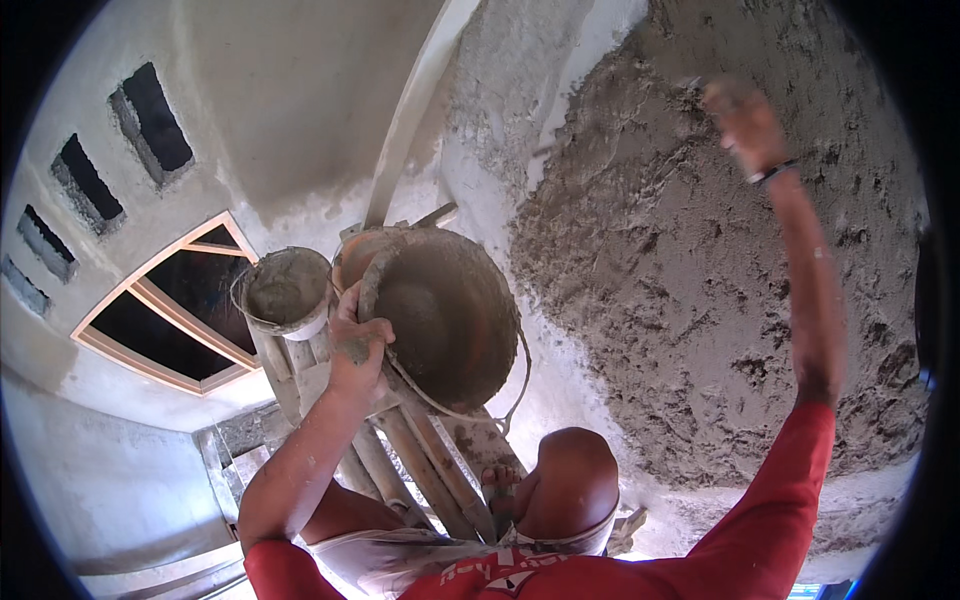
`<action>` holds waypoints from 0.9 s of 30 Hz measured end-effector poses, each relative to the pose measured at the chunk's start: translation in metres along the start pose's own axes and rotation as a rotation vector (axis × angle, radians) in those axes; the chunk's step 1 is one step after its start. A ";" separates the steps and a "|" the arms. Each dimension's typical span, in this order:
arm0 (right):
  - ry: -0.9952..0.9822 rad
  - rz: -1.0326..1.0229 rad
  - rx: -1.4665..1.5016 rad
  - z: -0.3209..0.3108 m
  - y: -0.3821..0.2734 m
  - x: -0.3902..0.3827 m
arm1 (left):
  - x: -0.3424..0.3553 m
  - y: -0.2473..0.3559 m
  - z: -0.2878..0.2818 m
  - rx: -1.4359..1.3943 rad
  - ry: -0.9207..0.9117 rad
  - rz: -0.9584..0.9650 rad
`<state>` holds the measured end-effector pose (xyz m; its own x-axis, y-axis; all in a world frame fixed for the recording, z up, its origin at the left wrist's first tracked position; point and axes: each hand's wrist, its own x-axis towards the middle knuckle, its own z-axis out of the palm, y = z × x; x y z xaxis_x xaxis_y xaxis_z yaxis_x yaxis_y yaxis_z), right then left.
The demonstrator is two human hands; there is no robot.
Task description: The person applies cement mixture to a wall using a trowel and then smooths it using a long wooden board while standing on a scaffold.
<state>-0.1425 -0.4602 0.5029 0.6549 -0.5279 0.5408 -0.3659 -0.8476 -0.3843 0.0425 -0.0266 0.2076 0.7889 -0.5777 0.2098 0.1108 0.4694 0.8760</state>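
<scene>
My left hand point(352, 348), with grey mortar on its back, grips the rim of a large tilted bucket point(440, 330), which has wet mortar inside and a wire handle. A smaller white bucket point(300, 322) of grey mix stands just left of it, and a partly hidden orange container shows behind. My right hand point(742, 120) is raised at the rough, freshly mortared wall point(680, 300) on the right. It is smeared by motion, so I cannot tell what, if anything, is in its fingers.
Beneath me is a narrow platform of bamboo poles and boards point(420, 450), with my bare knee and foot on it. A plastered wall at left has several dark slots point(150, 125) and a wooden-framed opening point(185, 300). A long pale batten point(410, 110) runs above the buckets.
</scene>
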 end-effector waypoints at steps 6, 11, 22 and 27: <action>-0.174 0.075 -0.143 -0.014 -0.079 -0.037 | -0.011 -0.004 0.005 0.043 0.041 0.028; -0.978 0.028 0.131 0.063 -0.095 -0.127 | -0.011 -0.010 0.021 0.096 0.057 -0.063; -0.751 -0.727 -0.744 0.226 -0.103 -0.220 | -0.007 -0.013 0.042 0.413 -0.110 0.342; -0.964 -0.463 -0.306 0.235 -0.073 -0.250 | -0.011 -0.025 0.047 0.316 -0.060 0.148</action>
<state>-0.1245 -0.2537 0.2198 0.9616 -0.0067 -0.2744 -0.0135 -0.9996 -0.0230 0.0027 -0.0636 0.2037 0.7444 -0.5612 0.3617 -0.2024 0.3266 0.9232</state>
